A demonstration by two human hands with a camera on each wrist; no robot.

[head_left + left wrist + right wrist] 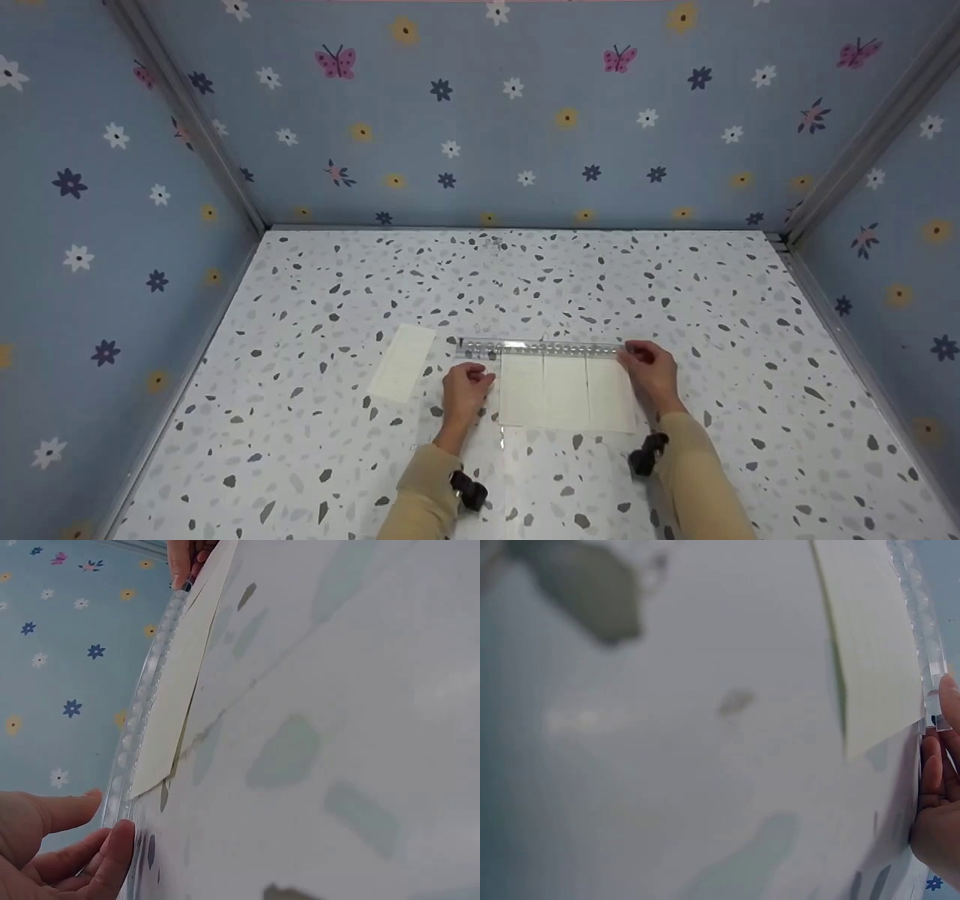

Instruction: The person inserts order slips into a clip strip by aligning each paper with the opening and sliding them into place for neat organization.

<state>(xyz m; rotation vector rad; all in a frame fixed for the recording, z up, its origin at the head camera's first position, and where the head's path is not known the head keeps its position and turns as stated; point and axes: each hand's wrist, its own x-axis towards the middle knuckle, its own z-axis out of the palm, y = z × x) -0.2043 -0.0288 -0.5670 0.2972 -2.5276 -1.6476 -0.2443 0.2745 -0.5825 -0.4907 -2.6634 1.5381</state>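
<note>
A clear plastic ruler [555, 348] with a row of round shapes lies across the top edge of cream paper [566, 394], which thin dark lines part into three panels. My right hand [654, 373] pinches the ruler's right end, the thumb on top in the right wrist view. Just below the ruler's left end is my left hand [465, 390]. In the left wrist view its thumb and fingers stand apart beside the ruler [139, 720]; whether they touch it I cannot tell. Part of the paper's edge [187, 675] is slightly raised off the table.
A separate cream paper strip [402, 363] lies tilted to the left of my left hand. The white speckled table [375, 472] is bordered by blue flowered panels [510, 150] at the back and both sides. Black wrist devices [469, 491] sit on both sleeves.
</note>
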